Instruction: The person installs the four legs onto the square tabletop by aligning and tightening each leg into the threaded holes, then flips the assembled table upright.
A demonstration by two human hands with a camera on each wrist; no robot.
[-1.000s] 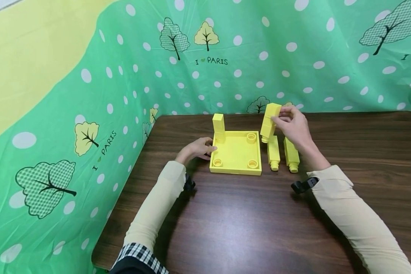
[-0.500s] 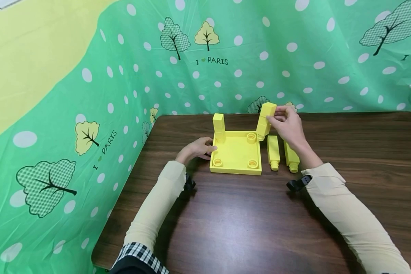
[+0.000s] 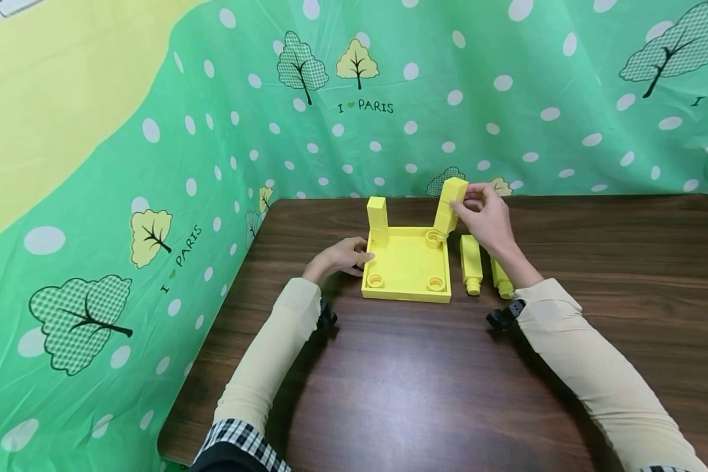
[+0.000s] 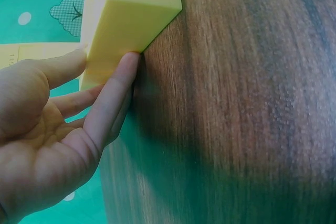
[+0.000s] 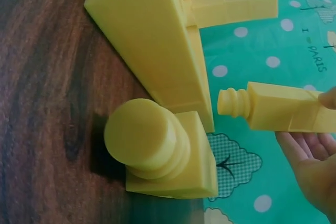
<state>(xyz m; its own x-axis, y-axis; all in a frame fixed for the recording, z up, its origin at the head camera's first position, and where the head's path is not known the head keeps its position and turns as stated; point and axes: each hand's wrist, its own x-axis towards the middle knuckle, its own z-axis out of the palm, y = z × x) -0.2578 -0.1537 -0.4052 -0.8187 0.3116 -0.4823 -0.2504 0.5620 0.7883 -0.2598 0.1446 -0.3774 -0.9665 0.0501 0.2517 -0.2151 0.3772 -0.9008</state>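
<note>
An upturned yellow toy tabletop (image 3: 407,265) lies on the wooden table, with a raised rim and round corner sockets. One yellow leg (image 3: 377,213) stands upright in its far left corner. My left hand (image 3: 342,254) holds the tabletop's left edge, thumb on the rim and fingers against the outer wall (image 4: 126,30). With thumb and fingers my right hand (image 3: 488,215) pinches a second leg (image 3: 450,196) near its upper end. This leg leans slightly, its threaded end (image 5: 233,102) pointing down close by the far right socket (image 3: 434,237).
Two more yellow legs lie right of the tabletop, the nearer one (image 3: 471,262) beside it and the other (image 3: 501,278) partly behind my right wrist. The dark wooden table (image 3: 389,380) stretches toward me. A green polka-dot curtain (image 3: 507,118) hangs along the back and left.
My right hand has carried its leg left, from above the lying legs to the tabletop's far right corner. The left hand and the tabletop have stayed in place.
</note>
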